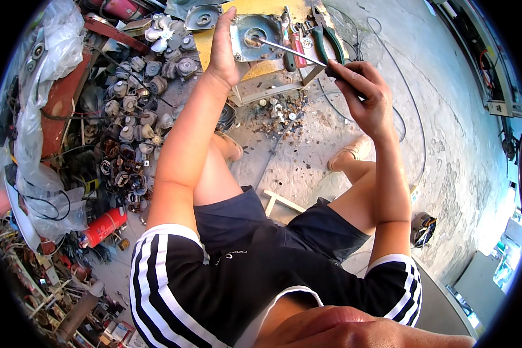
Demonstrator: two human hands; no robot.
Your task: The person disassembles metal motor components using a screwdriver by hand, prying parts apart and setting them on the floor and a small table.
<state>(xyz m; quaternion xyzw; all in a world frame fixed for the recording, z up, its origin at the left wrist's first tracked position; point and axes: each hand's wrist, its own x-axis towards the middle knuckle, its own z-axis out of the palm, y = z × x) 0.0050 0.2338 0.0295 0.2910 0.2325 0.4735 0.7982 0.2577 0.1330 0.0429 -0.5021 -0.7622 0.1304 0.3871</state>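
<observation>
- the left hand [223, 49] lies on the left edge of a grey metal motor cover [251, 36], fingers stretched up along it and palm pressing its side; the hand is not wrapped right round the cover.
- the right hand [362, 93] is closed around the dark handle of a long screwdriver [290, 51], held off to the right of the cover and a little nearer the person.
- the screwdriver shaft runs up and to the left from the right hand, and its tip sits at the round hole in the middle of the motor cover.
- the two hands are well apart, with the cover under the left one and the screwdriver bridging the gap.
- the motor cover rests on a small yellow table [261, 66] straight ahead of the person's knees.
- green-handled pliers [327, 35] lie on the table just right of the cover, and a red-handled tool [297, 45] lies between the two.
- small screws and metal scraps [278, 110] are scattered on the concrete floor below the table.
- a heap of small motors [136, 104] and a white fan blade [159, 29] lie to the left.
- a red cylinder [104, 226] with a pale label patch on its side lies on the floor at lower left.
- clear plastic bags [35, 162] hang along the left edge.
</observation>
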